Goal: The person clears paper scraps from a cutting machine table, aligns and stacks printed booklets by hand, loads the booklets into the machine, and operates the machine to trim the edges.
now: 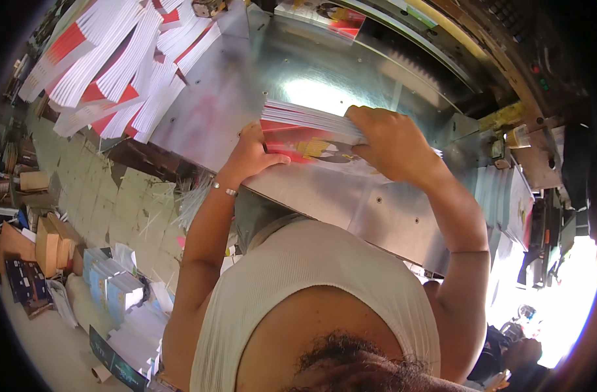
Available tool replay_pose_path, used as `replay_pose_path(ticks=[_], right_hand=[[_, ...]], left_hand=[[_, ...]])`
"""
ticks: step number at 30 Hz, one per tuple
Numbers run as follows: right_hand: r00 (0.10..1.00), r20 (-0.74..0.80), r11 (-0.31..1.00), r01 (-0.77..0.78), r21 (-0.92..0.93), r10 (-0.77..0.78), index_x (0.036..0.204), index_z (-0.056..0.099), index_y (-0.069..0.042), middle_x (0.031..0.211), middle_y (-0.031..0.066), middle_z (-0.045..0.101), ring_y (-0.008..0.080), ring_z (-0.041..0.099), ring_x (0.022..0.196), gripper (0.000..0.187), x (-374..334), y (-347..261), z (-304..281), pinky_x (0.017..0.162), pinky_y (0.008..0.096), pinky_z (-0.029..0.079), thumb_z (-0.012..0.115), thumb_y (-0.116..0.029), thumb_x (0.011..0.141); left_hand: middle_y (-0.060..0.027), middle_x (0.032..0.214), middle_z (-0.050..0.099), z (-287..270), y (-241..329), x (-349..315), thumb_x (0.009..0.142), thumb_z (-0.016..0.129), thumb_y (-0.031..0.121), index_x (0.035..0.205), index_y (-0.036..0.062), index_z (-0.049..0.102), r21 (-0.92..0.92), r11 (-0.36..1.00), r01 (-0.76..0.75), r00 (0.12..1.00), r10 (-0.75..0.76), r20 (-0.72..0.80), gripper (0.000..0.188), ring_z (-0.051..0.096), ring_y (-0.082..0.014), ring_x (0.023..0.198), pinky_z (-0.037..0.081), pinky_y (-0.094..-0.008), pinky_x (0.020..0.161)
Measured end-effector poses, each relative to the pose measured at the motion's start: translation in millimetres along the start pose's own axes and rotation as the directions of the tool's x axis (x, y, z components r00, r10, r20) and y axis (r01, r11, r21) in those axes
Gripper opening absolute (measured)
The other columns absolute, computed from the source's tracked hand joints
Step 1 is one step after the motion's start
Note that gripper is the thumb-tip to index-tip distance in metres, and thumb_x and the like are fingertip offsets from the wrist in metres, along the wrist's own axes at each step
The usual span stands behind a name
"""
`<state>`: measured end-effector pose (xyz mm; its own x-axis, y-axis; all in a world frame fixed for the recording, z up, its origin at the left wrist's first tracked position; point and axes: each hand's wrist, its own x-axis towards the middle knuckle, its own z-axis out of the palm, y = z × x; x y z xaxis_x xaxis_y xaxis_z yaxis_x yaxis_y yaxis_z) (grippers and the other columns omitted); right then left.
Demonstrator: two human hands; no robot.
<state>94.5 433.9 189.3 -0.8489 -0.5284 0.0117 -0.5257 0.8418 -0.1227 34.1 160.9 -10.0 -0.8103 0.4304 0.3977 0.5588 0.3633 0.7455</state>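
A stack of thin booklets point(298, 139) with red printed covers is between my two hands at the near part of a shiny metal machine table point(305, 196). My left hand point(254, 155) grips the stack's left end, its thumb lying over the red cover. At the right end, my right hand point(393, 140) wraps over the top edge, with the fingers bent around the booklets. White page edges face up along the far side of the stack. Some fingertips of both hands are hidden behind it.
Many fanned booklets point(115, 65) pile on the table's far left. Another booklet point(324, 16) lies at the back, by the machine's dark slot. More stacks point(501, 196) stand at the right. Bundled books point(119, 284) and boxes point(53, 238) sit on the floor at left, near paper trimmings point(195, 199).
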Motion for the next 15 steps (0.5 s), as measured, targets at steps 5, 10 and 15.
replay_pose_path(ticks=[5,10,15], right_hand=[[0.986,-0.155,0.965,-0.012,0.263,0.054,0.109,0.057,-0.003,0.104,0.0194,0.066,0.0352,0.066,0.096,0.033,-31,9,-15,0.081,0.0397,0.052,0.073,-0.014,0.082],[0.778,-0.368,0.417,0.150,0.896,0.510,0.116,0.058,0.001,0.110,0.0111,0.068,0.0157,0.061,0.098,0.039,-61,24,66,0.087,0.0339,0.049,0.076,0.002,0.081],[0.720,-0.428,0.299,0.310,0.903,0.546,0.117,0.058,0.002,0.110,0.0052,0.065,0.0154,0.058,0.101,0.035,-56,23,150,0.092,0.0322,0.046,0.075,-0.002,0.086]], left_hand=[[-0.0072,0.111,0.067,-46,19,0,0.067,0.090,0.017,0.112,0.0072,0.069,-0.182,0.980,0.082,0.990,-0.101,-0.097,0.051,0.062,-0.0222,0.107,0.043,-0.0376,0.100],[-0.0065,0.117,0.063,-92,107,53,0.070,0.088,0.005,0.129,0.0008,0.056,-0.489,0.847,-0.209,0.968,0.109,-0.226,0.067,0.059,-0.0158,0.110,0.045,-0.0314,0.099],[-0.0077,0.122,0.063,-72,113,53,0.074,0.087,0.006,0.135,-0.0003,0.052,-0.568,0.808,-0.158,0.986,0.102,-0.129,0.071,0.057,-0.0165,0.118,0.042,-0.0325,0.104]])
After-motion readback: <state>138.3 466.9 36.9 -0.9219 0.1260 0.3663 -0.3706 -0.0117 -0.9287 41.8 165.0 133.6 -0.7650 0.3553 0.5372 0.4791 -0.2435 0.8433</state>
